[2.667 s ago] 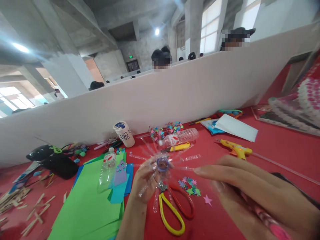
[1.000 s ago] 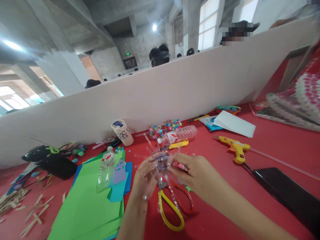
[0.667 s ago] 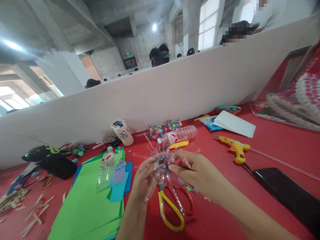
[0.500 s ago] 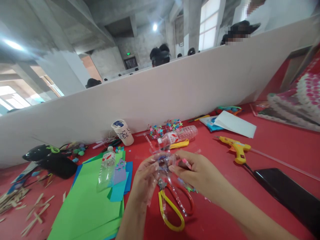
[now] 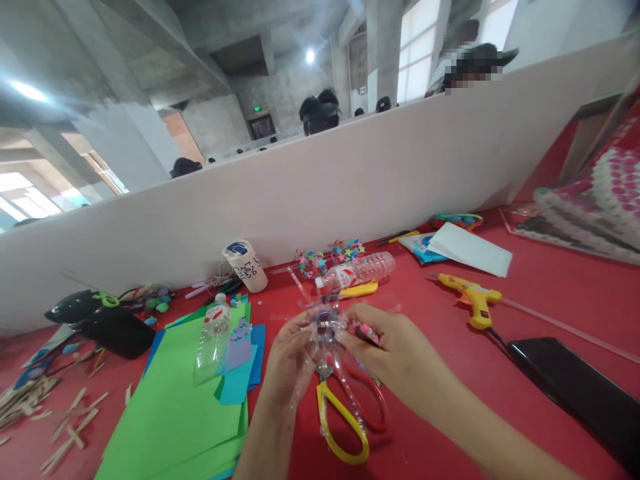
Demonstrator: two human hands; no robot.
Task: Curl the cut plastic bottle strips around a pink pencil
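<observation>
Above the table, my left hand (image 5: 290, 350) is closed with its fingertips on a clear plastic piece with strips (image 5: 327, 323). The piece has a bluish-purple ring in its middle, and thin see-through strips spread out from it. My right hand (image 5: 393, 343) pinches the same piece from the other side. A small pink-tipped object (image 5: 365, 330) shows between the right fingers; its kind is unclear. Just beneath the hands lie scissors (image 5: 345, 427) with one yellow and one red handle, their blades partly hidden. One clear strip hangs down across the handles.
Green paper sheets (image 5: 175, 400) and an upright clear bottle (image 5: 213, 347) are at left. Behind the hands lie another bottle (image 5: 373, 267) and a yellow cutter (image 5: 359, 289). A yellow glue gun (image 5: 473, 300) and a black phone-like slab (image 5: 565, 373) occupy the right. A white partition (image 5: 320, 193) borders the back.
My right fingers have shifted slightly on the plastic piece, and its ring has turned a little. The small stars seen below my right hand are now mostly covered.
</observation>
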